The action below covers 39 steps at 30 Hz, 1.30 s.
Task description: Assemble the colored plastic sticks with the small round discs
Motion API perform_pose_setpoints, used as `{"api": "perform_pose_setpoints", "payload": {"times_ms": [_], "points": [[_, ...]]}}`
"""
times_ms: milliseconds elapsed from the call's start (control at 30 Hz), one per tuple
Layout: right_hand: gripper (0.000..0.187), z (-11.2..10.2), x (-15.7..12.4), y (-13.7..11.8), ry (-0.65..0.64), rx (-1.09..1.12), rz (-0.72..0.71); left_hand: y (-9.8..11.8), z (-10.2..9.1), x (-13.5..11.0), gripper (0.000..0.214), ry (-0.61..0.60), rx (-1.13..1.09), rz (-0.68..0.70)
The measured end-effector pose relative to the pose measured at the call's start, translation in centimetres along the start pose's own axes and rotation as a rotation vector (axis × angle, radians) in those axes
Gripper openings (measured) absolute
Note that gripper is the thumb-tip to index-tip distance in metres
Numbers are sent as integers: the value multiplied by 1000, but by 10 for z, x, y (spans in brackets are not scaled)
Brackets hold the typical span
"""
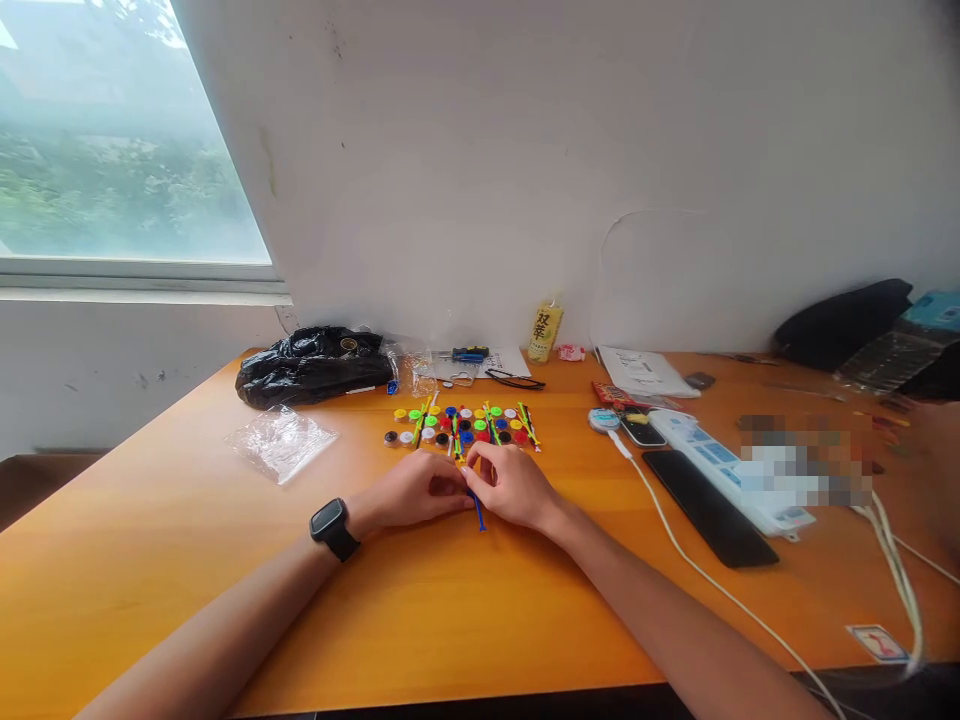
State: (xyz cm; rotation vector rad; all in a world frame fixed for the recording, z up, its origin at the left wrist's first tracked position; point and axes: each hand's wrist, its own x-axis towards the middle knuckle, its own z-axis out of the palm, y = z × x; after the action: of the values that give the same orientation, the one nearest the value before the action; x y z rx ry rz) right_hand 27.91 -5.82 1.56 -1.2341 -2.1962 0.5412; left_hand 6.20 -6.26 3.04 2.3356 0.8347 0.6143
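Observation:
My left hand (416, 488) and my right hand (517, 484) meet over the wooden table (360, 630), fingertips nearly touching. Both are closed in a pinch around a thin blue plastic stick (478, 512) with a small flared end, which points down towards me. Its upper part is hidden by my fingers, so how each hand shares the hold is hard to see. Just beyond lie several small round caps in yellow, green, white, red, blue and black, such as a black cap (391, 438). Thin coloured sticks lie among them, including a yellow stick (529, 427) at the right.
A clear plastic bag (281, 443) and a black bag (315, 365) lie left. Behind are a screwdriver (470, 354), glasses (514, 379) and a yellow bottle (545, 328). Right are a phone (709, 508), a power strip (697, 450) and a white cable (690, 562). Another person's blurred hand (934, 450) shows far right.

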Motion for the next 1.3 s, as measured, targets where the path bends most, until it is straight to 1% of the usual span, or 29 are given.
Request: {"api": "perform_pose_setpoints", "payload": {"times_ms": [67, 100, 200, 267, 333, 367, 433, 533, 667, 733, 800, 867, 967, 1033, 1067, 1133, 1200, 1267, 1300], "points": [[4, -4, -1, -1, -25, -34, -13, 3, 3, -1, 24, 33, 43, -11], [6, -6, -1, -2, -37, -46, -24, 4, 2, -2, 21, 61, 68, -5], [18, -12, -3, -5, -85, -61, -62, 0, -6, -5, 13, 183, 133, 18], [26, -16, -5, -8, -137, -46, -77, -10, -16, -7, 13, 315, 175, -11], [25, -20, -6, -10, -189, -20, -93, -26, -24, -7, 14, 485, 247, -77], [21, -22, -7, -11, -212, -7, -100, -35, -28, -7, 16, 534, 284, -103], [16, -24, -7, -11, -251, 11, -111, -51, -32, -8, 21, 591, 328, -136], [12, -28, -10, -10, -298, 9, -128, -70, -33, -8, 32, 587, 374, -184], [9, -37, -18, -11, -353, -48, -123, -80, -29, -9, 40, 459, 423, -243], [7, -44, -24, -12, -381, -74, -93, -81, -28, -9, 41, 420, 442, -261], [7, -56, -31, -10, -410, -91, -40, -80, -27, -9, 40, 427, 448, -260], [10, -72, -36, -4, -420, -119, 51, -80, -28, -8, 38, 449, 441, -255], [13, -100, -37, 18, -370, -236, 227, -79, -28, -7, 34, 476, 430, -250], [13, -116, -34, 39, -320, -296, 278, -78, -29, -6, 32, 500, 432, -243], [13, -122, -32, 50, -317, -315, 290, -78, -28, -6, 31, 512, 435, -241], [12, -130, -28, 70, -344, -337, 316, -79, -28, -6, 29, 529, 433, -240], [13, -132, -25, 85, -391, -351, 354, -81, -27, -6, 26, 538, 418, -247], [18, -132, -25, 90, -402, -350, 394, -82, -27, -6, 23, 554, 392, -255], [22, -132, -25, 89, -377, -361, 402, -83, -27, -6, 21, 567, 376, -256]]}}
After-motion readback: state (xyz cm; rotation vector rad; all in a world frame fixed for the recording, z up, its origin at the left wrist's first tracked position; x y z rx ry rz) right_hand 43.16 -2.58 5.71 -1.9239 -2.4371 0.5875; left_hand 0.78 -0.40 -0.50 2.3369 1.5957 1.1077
